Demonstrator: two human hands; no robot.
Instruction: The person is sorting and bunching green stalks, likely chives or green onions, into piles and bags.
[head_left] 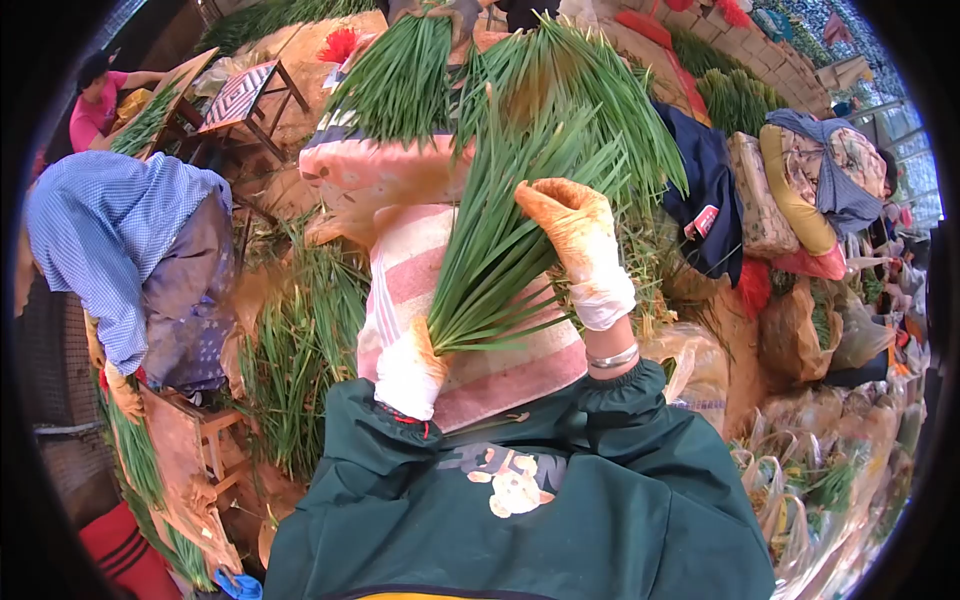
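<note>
A fanned bunch of garlic chives [500,235], long flat green leaves, slants up and away over my lap. My left hand [412,370], in a white glove with soiled orange fingers, is closed round the lower end of the bunch. At the bunch's right edge, my right hand [575,225] has its gloved fingers curled inward against the leaves. Its fingertips are partly hidden, so what they pinch cannot be made out. Beneath the bunch lies a pink-and-white striped cloth [480,390] across my lap.
More chive bunches [580,90] lie ahead on a cloth-covered surface [385,165]. Loose leaves [305,360] heap at the left. A person in a checked blue shirt [120,220] bends there over a wooden bench [200,480]. Plastic bags [820,480] crowd the right.
</note>
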